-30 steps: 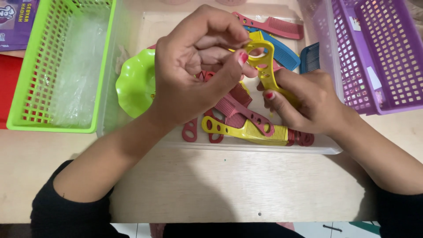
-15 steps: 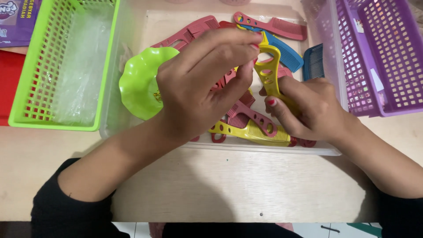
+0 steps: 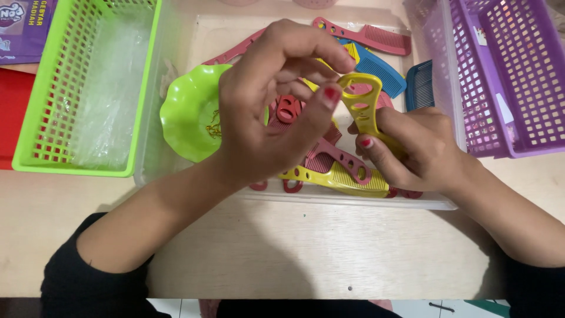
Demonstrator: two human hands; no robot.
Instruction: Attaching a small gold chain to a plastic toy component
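Note:
My right hand (image 3: 421, 150) grips a yellow comb (image 3: 362, 109) by its lower part and holds it upright over a clear plastic tray (image 3: 353, 199). My left hand (image 3: 271, 118) curls over the tray, with index fingertip and thumb pinching the looped handle end of that comb. Under the hands lie several combs: a dark red comb (image 3: 341, 160), another yellow comb (image 3: 344, 179), a blue comb (image 3: 376, 70) and a pink comb (image 3: 368, 34). A red handle (image 3: 288, 109) shows below my left palm.
A green wavy-edged bowl (image 3: 188, 112) sits in the tray's left part. A green mesh basket (image 3: 82, 88) with clear plastic inside stands at the left, a purple basket (image 3: 506, 76) at the right. A dark blue comb (image 3: 419, 85) lies by the tray's right wall.
My left fingers have slid up to the comb's handle end, uncovering the loop. The green bowl shows more than before. My right hand keeps its grip.

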